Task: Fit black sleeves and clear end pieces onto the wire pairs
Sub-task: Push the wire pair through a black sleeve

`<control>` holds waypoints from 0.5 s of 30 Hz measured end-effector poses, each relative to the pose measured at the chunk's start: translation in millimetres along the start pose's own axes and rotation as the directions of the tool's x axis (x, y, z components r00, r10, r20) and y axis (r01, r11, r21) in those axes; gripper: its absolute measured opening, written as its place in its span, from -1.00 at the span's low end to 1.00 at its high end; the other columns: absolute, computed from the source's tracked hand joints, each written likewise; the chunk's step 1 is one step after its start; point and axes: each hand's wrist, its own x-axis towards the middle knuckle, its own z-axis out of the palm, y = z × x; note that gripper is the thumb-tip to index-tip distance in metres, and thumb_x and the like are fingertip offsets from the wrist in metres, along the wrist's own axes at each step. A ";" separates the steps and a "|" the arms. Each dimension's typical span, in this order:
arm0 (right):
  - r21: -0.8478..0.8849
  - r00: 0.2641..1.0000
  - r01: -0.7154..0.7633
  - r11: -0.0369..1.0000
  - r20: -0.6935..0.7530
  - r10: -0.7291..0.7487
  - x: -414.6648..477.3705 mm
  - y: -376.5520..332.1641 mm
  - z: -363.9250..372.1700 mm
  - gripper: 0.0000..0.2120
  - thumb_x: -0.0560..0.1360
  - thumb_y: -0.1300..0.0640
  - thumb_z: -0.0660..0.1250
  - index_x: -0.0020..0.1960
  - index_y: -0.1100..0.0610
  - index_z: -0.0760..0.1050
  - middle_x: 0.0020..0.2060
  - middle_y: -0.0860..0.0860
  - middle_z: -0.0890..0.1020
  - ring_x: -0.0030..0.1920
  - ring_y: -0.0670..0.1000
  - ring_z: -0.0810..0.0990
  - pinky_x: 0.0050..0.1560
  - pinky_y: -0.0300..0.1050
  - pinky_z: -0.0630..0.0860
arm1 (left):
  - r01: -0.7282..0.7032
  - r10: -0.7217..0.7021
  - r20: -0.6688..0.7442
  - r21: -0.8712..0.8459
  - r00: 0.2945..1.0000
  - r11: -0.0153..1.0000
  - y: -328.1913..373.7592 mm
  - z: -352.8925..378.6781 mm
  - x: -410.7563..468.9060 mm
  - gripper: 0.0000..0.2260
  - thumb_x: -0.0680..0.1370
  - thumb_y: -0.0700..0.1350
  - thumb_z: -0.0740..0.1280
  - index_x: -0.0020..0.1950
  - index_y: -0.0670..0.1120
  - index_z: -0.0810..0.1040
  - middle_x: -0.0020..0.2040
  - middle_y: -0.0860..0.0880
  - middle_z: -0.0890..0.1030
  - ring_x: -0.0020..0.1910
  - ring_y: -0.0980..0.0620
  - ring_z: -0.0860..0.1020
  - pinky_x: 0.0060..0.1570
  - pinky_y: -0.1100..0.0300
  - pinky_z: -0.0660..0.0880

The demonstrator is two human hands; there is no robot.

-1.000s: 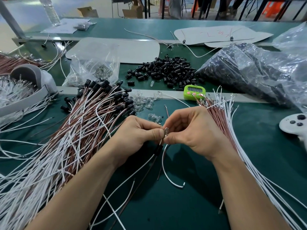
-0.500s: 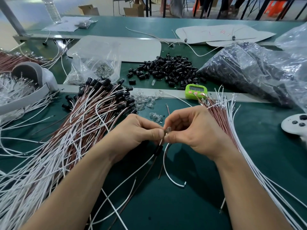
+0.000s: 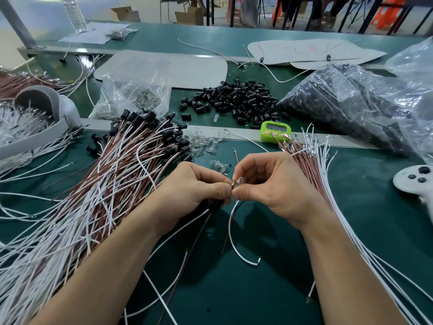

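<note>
My left hand (image 3: 194, 188) and my right hand (image 3: 269, 186) meet at the middle of the green table. Between its thumb and forefinger my right hand pinches a clear end piece (image 3: 238, 182). My left hand pinches the wire pair (image 3: 232, 228) right beside it, with a black sleeve (image 3: 214, 205) on the wires just under its palm. A white wire curls down below the hands. Loose black sleeves (image 3: 234, 99) lie in a pile further back. Small clear end pieces (image 3: 206, 141) are scattered just beyond my hands.
Finished red and white wires with black sleeves (image 3: 98, 184) fan out at left. Bare wire pairs (image 3: 311, 165) lie at right. A green timer (image 3: 275, 131), a plastic bag of sleeves (image 3: 351, 106), a bag of clear pieces (image 3: 133, 95) and a white controller (image 3: 417, 181) surround them.
The hands stay pressed together on the same wire end; only the view has shifted slightly. The fingers work in small motions.
</note>
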 end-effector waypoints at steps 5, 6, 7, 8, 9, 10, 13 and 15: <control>-0.046 1.000 0.003 0.999 -0.010 -0.003 0.2 0.2 0.8 -0.78 0.28 0.40 0.60 -0.19 0.13 0.71 -0.29 0.14 0.72 -0.30 -0.03 0.65 -0.23 -0.18 0.60 | 0.004 -0.004 -0.011 0.029 1.000 1.000 -0.9 0.1 0.2 -0.86 0.47 -0.26 0.49 -0.29 -0.11 0.74 -0.38 -0.10 0.63 -0.41 0.06 0.49 -0.34 0.30 0.44; -0.046 1.000 -0.005 0.999 -0.009 0.004 0.2 0.1 0.8 -0.78 0.27 0.37 0.60 -0.21 0.10 0.70 -0.30 0.15 0.72 -0.31 -0.02 0.64 -0.24 -0.17 0.59 | 0.009 -0.009 -0.023 0.023 1.000 1.000 -0.8 0.7 0.1 -0.86 0.47 -0.28 0.49 -0.27 -0.11 0.75 -0.37 -0.11 0.64 -0.41 0.05 0.50 -0.33 0.29 0.45; -0.037 1.000 -0.015 0.999 -0.008 0.015 0.0 0.1 0.8 -0.79 0.25 0.34 0.60 -0.23 0.07 0.70 -0.31 0.16 0.72 -0.32 -0.01 0.63 -0.25 -0.16 0.59 | 0.014 -0.013 -0.033 0.020 0.999 1.000 -1.1 1.3 0.4 -0.90 0.45 -0.27 0.51 -0.24 -0.12 0.76 -0.35 -0.12 0.65 -0.38 0.04 0.51 -0.30 0.27 0.46; -0.023 1.000 -0.025 0.999 -0.008 0.025 -0.2 0.1 0.6 -0.79 0.24 0.31 0.60 -0.25 0.05 0.70 -0.31 0.17 0.71 -0.33 -0.01 0.63 -0.26 -0.15 0.58 | 0.013 -0.012 -0.037 0.017 0.999 1.000 -0.7 2.2 0.3 -0.97 0.42 -0.23 0.53 -0.21 -0.12 0.76 -0.33 -0.13 0.67 -0.35 0.03 0.52 -0.26 0.25 0.48; -0.008 1.000 -0.029 1.000 -0.011 0.028 -0.4 0.5 0.2 -0.80 0.23 0.30 0.59 -0.26 0.04 0.70 -0.33 0.16 0.71 -0.34 -0.01 0.63 -0.26 -0.17 0.58 | 0.001 0.000 -0.043 0.026 0.999 1.000 -1.8 2.9 0.9 -0.96 0.39 -0.18 0.54 -0.18 -0.10 0.77 -0.31 -0.12 0.68 -0.32 0.04 0.54 -0.23 0.25 0.49; 0.008 0.999 -0.028 1.000 -0.015 0.028 -0.5 0.6 -0.6 -0.81 0.23 0.30 0.60 -0.25 0.06 0.70 -0.34 0.13 0.71 -0.34 -0.03 0.63 -0.27 -0.20 0.57 | -0.008 0.009 -0.047 0.035 0.999 0.999 -2.6 3.1 1.2 -0.91 0.38 -0.13 0.52 -0.15 -0.08 0.77 -0.29 -0.09 0.70 -0.30 0.06 0.56 -0.20 0.27 0.50; 0.058 0.999 -0.015 0.998 -0.036 0.017 -1.0 0.4 -3.2 -0.77 0.25 0.37 0.63 -0.25 0.10 0.69 -0.36 0.07 0.71 -0.35 -0.05 0.64 -0.28 -0.26 0.55 | 0.005 -0.005 0.023 -0.025 1.000 1.000 -2.7 -2.3 1.2 -0.78 0.39 -0.07 0.52 0.03 0.02 0.77 -0.13 -0.05 0.75 -0.18 0.11 0.65 -0.12 0.32 0.54; 0.081 0.998 0.001 0.997 -0.067 0.004 -0.9 -0.1 -4.4 -0.75 0.26 0.41 0.62 -0.24 0.10 0.69 -0.35 0.07 0.71 -0.34 -0.03 0.65 -0.28 -0.25 0.55 | 0.078 -0.054 0.178 -0.133 0.983 0.988 -1.5 -10.6 -1.3 -0.66 0.41 -0.12 0.54 0.18 0.01 0.72 0.06 -0.13 0.74 0.03 -0.01 0.70 -0.03 0.23 0.60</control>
